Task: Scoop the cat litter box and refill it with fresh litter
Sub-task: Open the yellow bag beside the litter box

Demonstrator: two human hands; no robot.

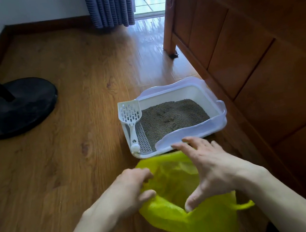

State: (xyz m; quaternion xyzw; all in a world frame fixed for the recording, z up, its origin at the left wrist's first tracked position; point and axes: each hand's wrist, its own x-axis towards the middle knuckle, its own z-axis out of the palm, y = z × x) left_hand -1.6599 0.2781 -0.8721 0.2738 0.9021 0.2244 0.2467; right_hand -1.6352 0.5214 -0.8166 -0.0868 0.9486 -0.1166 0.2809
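Landmark: litter box [199, 131], on wood floor against bed frame [236, 45].

Far left of box: black stand base [13, 108].

Left edge of box: white slotted scoop [131, 117] resting in side holder, untouched. Rigid, light by look; take by handle.

Box interior: grey litter [172, 118], few clumps visible.

Just in front of box: yellow plastic bag [201, 217], thin, limp, slippery; holds nothing visible.

Left hand [133, 189] pinches bag rim. Right hand [208, 167] spread flat-fingered over bag mouth, gripping nothing.
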